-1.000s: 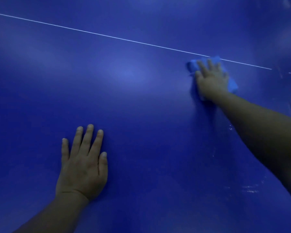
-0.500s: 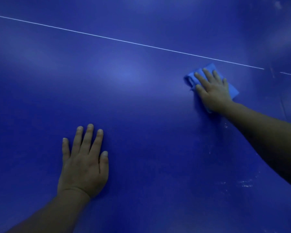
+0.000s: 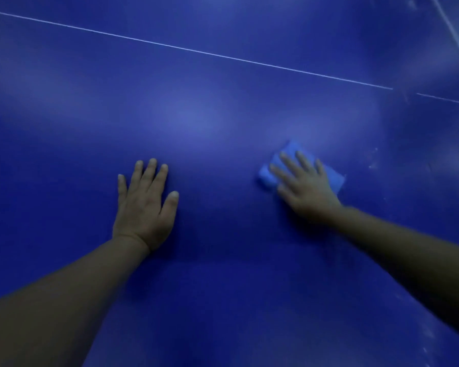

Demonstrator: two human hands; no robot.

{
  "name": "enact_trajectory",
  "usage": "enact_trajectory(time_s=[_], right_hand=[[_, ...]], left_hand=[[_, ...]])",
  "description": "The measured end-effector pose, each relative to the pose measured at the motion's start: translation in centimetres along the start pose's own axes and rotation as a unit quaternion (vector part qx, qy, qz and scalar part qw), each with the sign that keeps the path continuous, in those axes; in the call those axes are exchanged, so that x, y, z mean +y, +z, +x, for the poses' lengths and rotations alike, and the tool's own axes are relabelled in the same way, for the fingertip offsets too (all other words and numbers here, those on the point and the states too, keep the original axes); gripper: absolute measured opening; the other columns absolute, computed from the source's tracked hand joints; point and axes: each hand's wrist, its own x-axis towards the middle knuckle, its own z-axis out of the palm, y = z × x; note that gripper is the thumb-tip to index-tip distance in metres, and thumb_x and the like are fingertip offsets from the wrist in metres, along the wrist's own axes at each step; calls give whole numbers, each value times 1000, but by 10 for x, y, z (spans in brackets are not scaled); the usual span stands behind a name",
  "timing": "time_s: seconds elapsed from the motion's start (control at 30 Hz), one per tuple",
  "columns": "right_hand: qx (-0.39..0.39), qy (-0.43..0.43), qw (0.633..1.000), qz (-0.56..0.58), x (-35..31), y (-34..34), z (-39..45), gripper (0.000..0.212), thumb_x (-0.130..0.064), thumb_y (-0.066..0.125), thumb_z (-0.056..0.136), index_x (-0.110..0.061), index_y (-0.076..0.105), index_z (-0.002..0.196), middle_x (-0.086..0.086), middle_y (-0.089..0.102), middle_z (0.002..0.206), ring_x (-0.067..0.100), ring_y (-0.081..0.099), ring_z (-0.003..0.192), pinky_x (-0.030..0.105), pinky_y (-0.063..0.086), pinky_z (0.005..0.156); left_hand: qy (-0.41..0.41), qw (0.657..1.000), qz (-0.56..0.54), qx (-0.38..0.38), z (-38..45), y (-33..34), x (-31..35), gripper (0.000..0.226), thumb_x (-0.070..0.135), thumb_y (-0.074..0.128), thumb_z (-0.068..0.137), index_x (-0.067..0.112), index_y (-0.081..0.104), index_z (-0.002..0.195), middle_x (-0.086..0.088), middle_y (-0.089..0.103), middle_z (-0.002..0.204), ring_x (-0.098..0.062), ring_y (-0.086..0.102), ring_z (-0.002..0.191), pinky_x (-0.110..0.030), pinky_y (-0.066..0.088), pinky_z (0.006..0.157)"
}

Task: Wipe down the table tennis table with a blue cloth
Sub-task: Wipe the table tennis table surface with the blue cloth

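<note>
I see 2 bare hands on a dark blue table tennis table (image 3: 223, 300). The left hand (image 3: 143, 207) lies flat at 7 o'clock of centre, fingers straight and close together, holding nothing. The right hand (image 3: 305, 186), at 4 o'clock, presses a folded blue cloth (image 3: 266, 176) with straight, spread fingers. A thin white line (image 3: 196, 51) runs across at 12 o'clock.

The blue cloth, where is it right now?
In the head view the blue cloth lies flat on the table, right of centre, under the right hand, well below the white line.
</note>
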Motion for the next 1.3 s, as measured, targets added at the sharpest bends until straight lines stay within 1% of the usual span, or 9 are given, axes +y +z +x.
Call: enact_trajectory(time_s=[0.13,0.23,0.4,0.53,0.63,0.77,0.9,1.1,1.3], right_hand=[[0,111,993,31,-33,-3,55,55,-54,24,100,-42,28,154,-6,19,166,30,10,153,65,8,118],[-6,-89,996,6,-91,4,-13,57,-54,30,96,-38,41,149,3,33,161,40,24,148,73,18,111],[-96,-396,913,7,-91,-5,-131,48,-51,39,102,-42,38,149,-2,27,163,37,13,152,66,9,117],[-22,-113,993,-18,-18,-1,-42,54,-52,35,95,-40,32,148,7,39,157,43,31,145,75,25,107],[-14,141,989,40,-11,-10,-10,61,-57,21,94,-43,27,153,-2,22,165,31,11,153,67,9,117],[-11,-93,996,11,-76,10,-101,54,-52,37,98,-40,33,151,5,28,162,42,20,149,73,19,111],[-87,-328,941,-3,-68,2,-150,51,-53,38,102,-41,36,151,-1,25,164,38,16,152,68,15,115],[-15,116,993,34,-17,-2,-45,57,-56,26,97,-43,28,153,-4,24,164,30,12,153,63,6,119],[-16,52,998,27,-109,13,-217,51,-51,35,101,-38,35,151,1,27,163,39,19,150,68,20,112]], left_hand=[[44,998,-28,27,-40,-4,-9,71,45,24,95,6,32,153,-9,16,164,-22,2,153,-27,-11,121],[68,997,11,29,-105,1,-15,63,37,32,97,1,41,148,-15,25,161,-31,15,151,-40,2,124],[110,990,80,-35,-168,10,-19,65,45,17,103,3,37,150,-14,25,162,-30,15,152,-52,11,120],[100,988,103,-53,-164,9,-19,62,40,28,99,7,34,151,-12,24,162,-28,13,153,-50,6,121],[96,989,104,-47,-164,9,-19,61,36,32,97,7,32,151,-11,23,163,-28,13,153,-50,6,122],[96,989,103,-51,-164,9,-20,61,34,32,96,8,31,151,-12,23,163,-29,14,152,-53,9,121],[98,988,108,-54,-165,10,-20,62,35,33,96,7,33,151,-12,23,163,-29,14,152,-53,9,121],[98,988,106,-57,-166,11,-20,62,36,33,95,10,32,152,-13,21,163,-29,11,153,-52,5,122],[105,987,101,-62,-164,11,-22,61,38,33,95,13,38,150,-15,21,163,-31,10,153,-52,3,122]])
